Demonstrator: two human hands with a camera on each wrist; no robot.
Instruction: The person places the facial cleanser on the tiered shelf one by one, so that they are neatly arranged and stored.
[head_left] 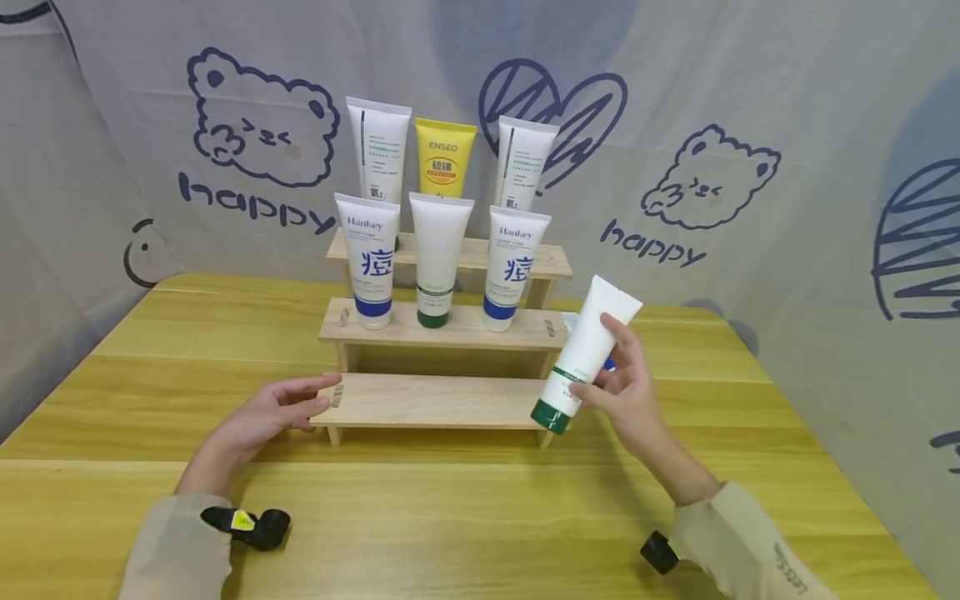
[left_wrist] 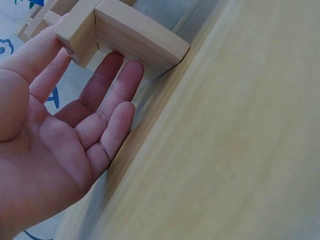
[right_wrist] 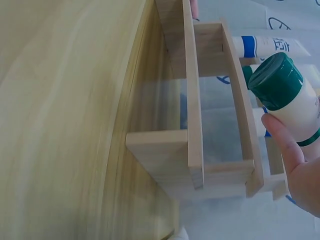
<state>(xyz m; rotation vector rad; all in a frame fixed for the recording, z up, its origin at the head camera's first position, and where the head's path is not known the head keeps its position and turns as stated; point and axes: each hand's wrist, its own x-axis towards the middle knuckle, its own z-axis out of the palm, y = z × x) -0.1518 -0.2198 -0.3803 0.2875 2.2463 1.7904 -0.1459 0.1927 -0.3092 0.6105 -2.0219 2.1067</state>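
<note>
My right hand (head_left: pixel 630 396) holds a white squeeze tube with a green cap (head_left: pixel 588 350) between thumb and fingers, tilted cap-down, over the right end of the lowest shelf (head_left: pixel 435 400) of a stepped wooden rack. In the right wrist view, the green cap (right_wrist: pixel 276 81) points toward the camera, above the shelves. At the rack's left end, my left hand (head_left: pixel 258 417) touches the lowest shelf with loosely bent fingers. The left wrist view shows its fingers (left_wrist: pixel 117 92) beside the shelf's end and leg (left_wrist: pixel 140 37).
On the middle shelf (head_left: pixel 405 332) stand two blue-banded white tubes (head_left: pixel 372 267) and one green-capped tube (head_left: pixel 438 258). Behind them, the top shelf (head_left: pixel 555 260) bears two white tubes (head_left: pixel 378 150) and a yellow tube (head_left: pixel 445 158). A patterned cloth (head_left: pixel 712 75) hangs behind the wooden table (head_left: pixel 450 533).
</note>
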